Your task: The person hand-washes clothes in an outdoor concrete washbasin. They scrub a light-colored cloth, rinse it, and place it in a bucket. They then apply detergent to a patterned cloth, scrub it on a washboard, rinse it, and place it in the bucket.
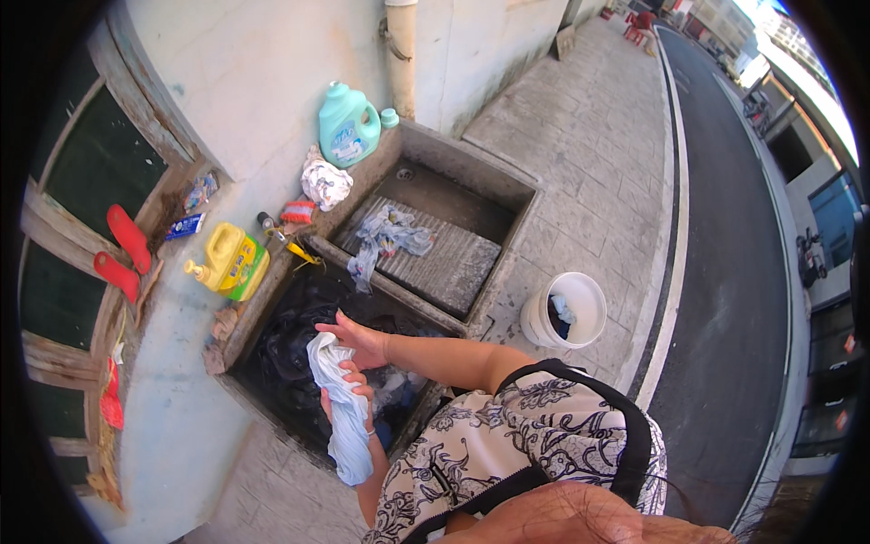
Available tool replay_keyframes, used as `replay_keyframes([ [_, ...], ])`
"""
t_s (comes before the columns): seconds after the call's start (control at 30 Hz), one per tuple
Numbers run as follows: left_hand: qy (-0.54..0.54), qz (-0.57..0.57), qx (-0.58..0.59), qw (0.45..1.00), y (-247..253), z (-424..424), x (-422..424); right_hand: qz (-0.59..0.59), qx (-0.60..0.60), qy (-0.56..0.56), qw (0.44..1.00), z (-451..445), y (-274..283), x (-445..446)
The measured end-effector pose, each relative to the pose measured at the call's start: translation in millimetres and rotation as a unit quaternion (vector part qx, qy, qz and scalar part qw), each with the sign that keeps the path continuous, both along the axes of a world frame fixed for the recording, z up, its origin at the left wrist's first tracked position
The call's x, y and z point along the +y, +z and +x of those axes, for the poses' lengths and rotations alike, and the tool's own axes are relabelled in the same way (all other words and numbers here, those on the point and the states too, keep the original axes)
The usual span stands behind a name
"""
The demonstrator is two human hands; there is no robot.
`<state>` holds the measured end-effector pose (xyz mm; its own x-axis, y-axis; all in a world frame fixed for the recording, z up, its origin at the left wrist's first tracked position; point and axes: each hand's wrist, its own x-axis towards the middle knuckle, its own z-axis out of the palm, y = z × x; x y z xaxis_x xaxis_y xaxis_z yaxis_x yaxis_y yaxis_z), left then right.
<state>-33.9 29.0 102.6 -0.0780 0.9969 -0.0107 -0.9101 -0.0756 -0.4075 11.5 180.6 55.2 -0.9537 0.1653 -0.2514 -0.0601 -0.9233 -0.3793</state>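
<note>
My left hand (357,391) is wrapped around the middle of a twisted, wet-looking pale blue-white cloth (350,452), whose lower end hangs past the wrist. Right beside the cloth's upper end is my right hand (366,342), thumb and fingers spread; whether it touches the fabric is unclear. Both hands are over the near basin of a concrete laundry sink (248,394). Dark fabric (285,340) lies in the water there, with paler cloth (394,387) partly hidden under my right forearm. A patterned grey-blue garment (391,234) rests on the ribbed washboard (452,275) of the other basin, one end over the divider.
Along the sink's wall side are a turquoise detergent bottle (346,129), bunched white cloth (326,183), a scrub brush (298,212), a tap (268,223) and a yellow jug (231,262). A white bucket (584,313) with clothes stands on the pavement. Farther off, a person (642,24) sits by the road.
</note>
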Motion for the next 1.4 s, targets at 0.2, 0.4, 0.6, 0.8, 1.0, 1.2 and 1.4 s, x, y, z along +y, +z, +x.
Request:
replay_keyframes([
  [0.2, -0.016, 0.036, -0.026, 0.999, -0.4, 20.6, 7.1, 0.089, 0.165, -0.005, 0.982, -5.5, 23.9, 10.4],
  [0.4, -0.06, -0.015, -0.018, 0.998, -10.6, 12.9, 3.9, 0.387, -0.03, 0.001, 0.922, -3.2, 51.0, 12.0],
  [0.6, -0.079, -0.178, 0.305, 0.932, -51.1, 0.0, -1.2, 0.559, -0.074, 0.096, 0.82, -16.1, 35.3, 5.3],
  [0.8, -0.102, -0.246, 0.452, 0.851, -46.9, 1.9, -8.0, 0.704, -0.177, 0.168, 0.667, -24.7, 1.8, -5.6],
  [1.0, -0.123, -0.307, 0.364, 0.871, -31.1, 7.5, -6.0, 0.705, -0.205, 0.123, 0.668, -21.8, -37.3, -11.1],
  [1.2, -0.113, -0.223, 0.386, 0.888, -41.1, 0.8, -18.9, 0.377, -0.146, 0.202, 0.892, -8.2, 3.2, 6.9],
  [1.4, -0.086, -0.069, 0.222, 0.969, -5.3, 12.7, -8.3, 0.046, 0.102, 0.114, 0.987, -0.5, 23.7, 9.1],
])
